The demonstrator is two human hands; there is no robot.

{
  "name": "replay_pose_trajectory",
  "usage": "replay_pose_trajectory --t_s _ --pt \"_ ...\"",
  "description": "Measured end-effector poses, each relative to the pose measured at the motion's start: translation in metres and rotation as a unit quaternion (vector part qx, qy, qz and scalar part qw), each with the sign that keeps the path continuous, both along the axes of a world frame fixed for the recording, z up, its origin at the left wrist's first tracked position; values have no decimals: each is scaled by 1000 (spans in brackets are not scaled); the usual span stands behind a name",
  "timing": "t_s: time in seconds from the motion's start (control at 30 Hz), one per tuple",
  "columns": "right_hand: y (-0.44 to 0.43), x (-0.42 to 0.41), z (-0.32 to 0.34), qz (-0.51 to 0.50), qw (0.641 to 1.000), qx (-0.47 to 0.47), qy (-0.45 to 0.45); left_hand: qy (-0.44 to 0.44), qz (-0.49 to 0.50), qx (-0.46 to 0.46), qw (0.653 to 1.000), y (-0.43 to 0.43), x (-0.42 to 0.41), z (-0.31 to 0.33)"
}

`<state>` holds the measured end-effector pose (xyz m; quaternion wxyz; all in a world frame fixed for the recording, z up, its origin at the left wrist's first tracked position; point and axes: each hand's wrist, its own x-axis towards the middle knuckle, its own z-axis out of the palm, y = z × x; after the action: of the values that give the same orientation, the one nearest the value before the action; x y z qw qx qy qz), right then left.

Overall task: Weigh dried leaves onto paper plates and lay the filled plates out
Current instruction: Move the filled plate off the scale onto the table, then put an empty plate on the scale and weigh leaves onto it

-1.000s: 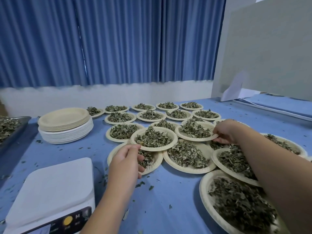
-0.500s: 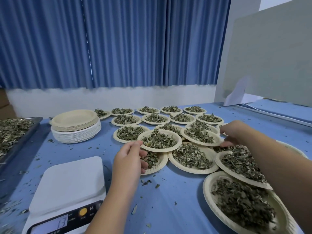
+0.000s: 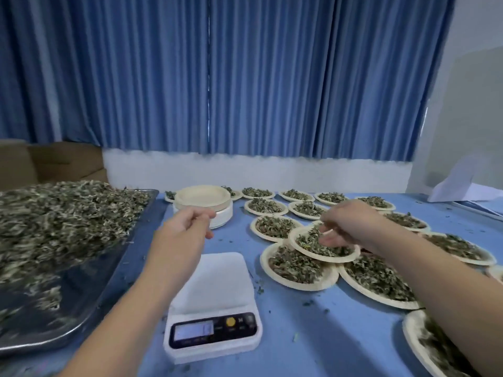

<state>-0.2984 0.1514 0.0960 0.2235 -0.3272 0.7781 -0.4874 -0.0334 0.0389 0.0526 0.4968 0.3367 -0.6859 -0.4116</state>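
Blue pleated curtains [image 3: 245, 77] are hanging across the background, and a table covered in blue [image 3: 313, 344] is filling the foreground. A white digital scale [image 3: 215, 303] is sitting near the front of the table; its display [image 3: 193, 330] is glowing, but the reading is too blurred to make out. Left of the scale, a metal tray [image 3: 68, 308] is holding a large heap of dried leaves [image 3: 54, 221]. Directly behind the scale, a stack of empty paper plates [image 3: 202, 202] is standing. To the right of the scale and beyond it, filled paper plates [image 3: 299, 286] are lying in rows, several of them overlapping at the rims, and loose leaf fragments are lying scattered on the blue surface around them.

The left hand [image 3: 185, 227] is hovering between the scale and the stack, with its fingers loosely curled and nothing visible in them. The right hand [image 3: 348, 227] is reaching over the topmost filled plate [image 3: 293, 239], just right of the scale's far edge, where that plate is resting on the rims of its neighbours. Its fingertips [image 3: 326, 231] are dipping into the leaves on that plate — whether they are pinching leaves or merely touching them cannot be told. A brown cardboard box [image 3: 54, 161] is standing behind the tray, well to the left of the scale.
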Motion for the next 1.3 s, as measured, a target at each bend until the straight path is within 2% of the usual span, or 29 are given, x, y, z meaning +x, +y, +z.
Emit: replay_pose_trajectory --t_s 0.07,0.13,0.23,0.33,0.4,0.47,0.57,0.67,0.87,1.1,1.23,1.3 --pt "-19 28 7 51 998 -22 -14 -113 60 -83 988 -20 39 -4" --pt "-42 53 7 105 993 -48 -22 -209 107 -117 965 -39 73 -10" --pt "-80 88 -4 172 984 -52 -10 -303 179 -120 928 -61 108 -24" --pt "-123 114 -13 199 979 -42 35 -371 194 -91 904 -77 123 -38" --pt "-155 126 -14 198 976 -34 89 -382 191 -75 901 -83 127 -44" --pt "-187 133 -12 187 960 1 209 -400 186 -79 894 -87 127 -46" --pt "-228 132 -11 197 884 102 410 -414 170 -83 891 -89 124 -49" --pt "-261 122 -20 203 823 174 502 -406 184 -77 892 -90 124 -48" --pt "-298 114 -42 209 801 265 494 -408 205 -81 886 -91 124 -50" --pt "-304 120 -32 157 802 230 529 -406 203 -83 887 -92 122 -52" --pt "-301 110 -32 133 833 177 507 -402 206 -85 888 -91 122 -52" --pt "-302 107 -31 136 835 177 503 -401 206 -84 889 -91 122 -51"
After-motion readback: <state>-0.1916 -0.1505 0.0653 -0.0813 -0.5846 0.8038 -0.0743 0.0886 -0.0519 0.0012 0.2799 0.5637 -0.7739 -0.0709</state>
